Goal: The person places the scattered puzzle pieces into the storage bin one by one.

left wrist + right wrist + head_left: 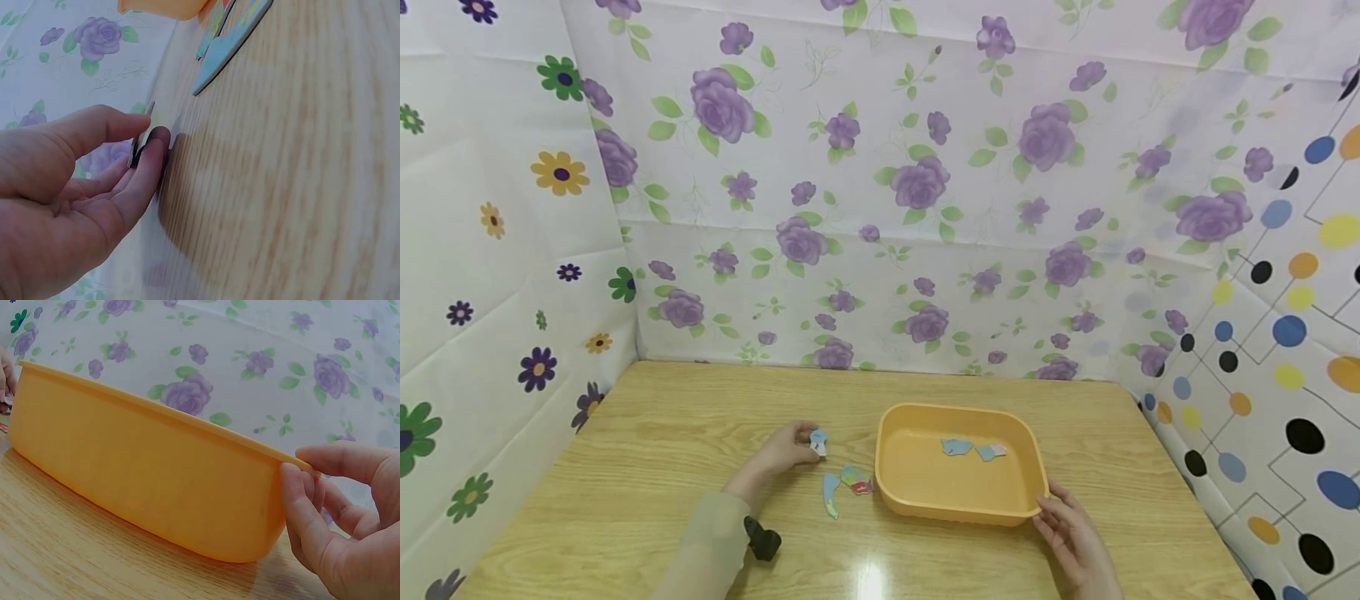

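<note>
Between thumb and fingers, my left hand point(782, 450) pinches a small blue-and-white puzzle piece point(818, 443) just above the table; the left wrist view shows that piece point(141, 134) edge-on. My right hand point(1072, 533) grips the near right corner of an orange plastic basin point(955, 510), thumb and fingers on its rim, as the right wrist view shows. Two light-blue puzzle pieces, one plain point(957, 447) and one partly pink point(991, 452), lie inside the basin. Left of it on the table lie a curved blue-green piece point(831, 495) and a multicoloured piece or pieces point(856, 480), perhaps overlapping.
The wooden table point(985, 562) runs back to a wall of cloth point(865, 292) printed with purple roses. Patterned cloths also hang at the left and right sides. A black device point(763, 539) sits at my left wrist.
</note>
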`<state>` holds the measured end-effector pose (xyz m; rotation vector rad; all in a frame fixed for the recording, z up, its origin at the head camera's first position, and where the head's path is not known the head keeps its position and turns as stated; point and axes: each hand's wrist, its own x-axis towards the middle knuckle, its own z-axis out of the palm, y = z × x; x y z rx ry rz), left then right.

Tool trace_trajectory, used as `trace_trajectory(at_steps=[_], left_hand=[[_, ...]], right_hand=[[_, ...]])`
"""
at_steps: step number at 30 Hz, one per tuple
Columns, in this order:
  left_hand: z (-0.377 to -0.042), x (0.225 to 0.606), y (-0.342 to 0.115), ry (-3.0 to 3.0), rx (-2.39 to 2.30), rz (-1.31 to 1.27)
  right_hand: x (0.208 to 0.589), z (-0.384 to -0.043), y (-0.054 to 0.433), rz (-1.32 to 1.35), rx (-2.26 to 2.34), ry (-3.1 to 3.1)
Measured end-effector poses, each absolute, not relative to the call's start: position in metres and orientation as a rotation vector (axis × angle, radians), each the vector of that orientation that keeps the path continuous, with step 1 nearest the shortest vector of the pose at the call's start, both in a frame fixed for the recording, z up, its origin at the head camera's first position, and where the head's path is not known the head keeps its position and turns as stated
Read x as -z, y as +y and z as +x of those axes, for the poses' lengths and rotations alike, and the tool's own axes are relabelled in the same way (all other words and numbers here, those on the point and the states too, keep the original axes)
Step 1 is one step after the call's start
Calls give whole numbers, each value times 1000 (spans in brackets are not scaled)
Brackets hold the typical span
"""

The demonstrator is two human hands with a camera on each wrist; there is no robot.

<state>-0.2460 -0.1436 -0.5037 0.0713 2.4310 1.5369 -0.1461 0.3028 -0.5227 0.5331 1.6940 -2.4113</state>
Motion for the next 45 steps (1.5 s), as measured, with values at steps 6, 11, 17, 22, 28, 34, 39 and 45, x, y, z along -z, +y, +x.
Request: trace_trajectory(at_steps=[6,11,17,22,28,34,39,45], left_hand=[[-248,507,-144,2367,-1636,-16],[-246,505,-143,2294,-1719,-50],[-245,500,-141,2232,-1774,-66],[-243,493,-138,2187,-1809,-31],[-242,483,-133,2168,-1834,8],[-242,472,-121,2108,-1884,35],[-243,459,-103,2053,-1942,79],[-247,452,-80,2046,-1958,165]], right_hand=[[523,-146,303,528,2417,1686],[520,-145,301,531,2427,1675],[521,-146,302,522,2428,1672],[521,-146,302,511,2432,1684],[519,-145,301,522,2430,1671],[518,-144,300,545,2428,1665],[518,-144,301,544,2404,1691],[519,-145,301,535,2413,1699]])
